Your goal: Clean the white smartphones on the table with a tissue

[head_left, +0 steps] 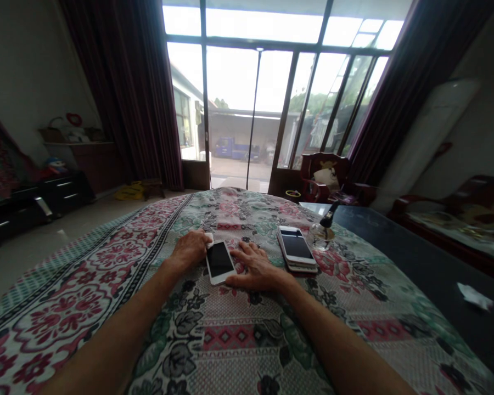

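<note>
A single camera sits on the person's head and faces forward and a little down, along both forearms, which enter from the near edge. The left hand point(190, 248), curled on a small white wad point(209, 237), and the right hand point(256, 269), flat beside a phone point(219, 262), lie at mid-frame, fairly near. The wide lens bends the floral cloth point(107, 285) into a dome. Far ahead stands the tall window point(251, 99); a dark table point(415, 258) runs along the right, low cabinets point(61, 192) sit far left.

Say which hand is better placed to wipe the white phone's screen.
Left, probably: the left hand holds a white wad at the phone's top corner; the right hand lies flat beside it.
</note>
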The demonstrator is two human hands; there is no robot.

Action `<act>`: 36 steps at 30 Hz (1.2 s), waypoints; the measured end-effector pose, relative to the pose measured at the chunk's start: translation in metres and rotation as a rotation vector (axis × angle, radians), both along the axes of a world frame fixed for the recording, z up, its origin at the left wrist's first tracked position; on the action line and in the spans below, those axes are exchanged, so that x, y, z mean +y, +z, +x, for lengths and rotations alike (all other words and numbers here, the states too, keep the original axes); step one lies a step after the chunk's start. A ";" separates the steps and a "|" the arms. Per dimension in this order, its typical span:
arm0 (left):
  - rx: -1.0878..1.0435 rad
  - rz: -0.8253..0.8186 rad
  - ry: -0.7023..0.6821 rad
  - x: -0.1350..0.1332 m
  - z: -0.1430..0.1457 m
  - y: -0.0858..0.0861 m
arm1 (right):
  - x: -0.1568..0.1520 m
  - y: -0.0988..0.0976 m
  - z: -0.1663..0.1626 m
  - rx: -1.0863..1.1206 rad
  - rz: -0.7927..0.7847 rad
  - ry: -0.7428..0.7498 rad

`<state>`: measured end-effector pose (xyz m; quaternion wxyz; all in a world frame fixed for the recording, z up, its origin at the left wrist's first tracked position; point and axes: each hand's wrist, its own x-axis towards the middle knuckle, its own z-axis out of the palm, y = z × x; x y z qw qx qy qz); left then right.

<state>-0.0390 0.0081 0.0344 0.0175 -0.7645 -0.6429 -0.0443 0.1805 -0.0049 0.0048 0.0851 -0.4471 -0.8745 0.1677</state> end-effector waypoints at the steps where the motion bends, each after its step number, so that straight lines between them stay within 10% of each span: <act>1: 0.005 0.004 0.005 -0.001 0.001 0.001 | 0.000 0.000 0.000 -0.001 0.001 -0.002; 11: 0.106 -0.012 -0.130 -0.025 0.038 0.011 | -0.001 0.001 0.000 -0.003 -0.001 0.004; 22: 0.049 -0.023 0.036 -0.009 0.010 0.009 | -0.001 0.000 -0.001 -0.010 0.007 -0.007; 36: 0.070 0.010 -0.087 -0.018 0.031 0.008 | 0.000 -0.002 0.001 0.006 -0.001 0.011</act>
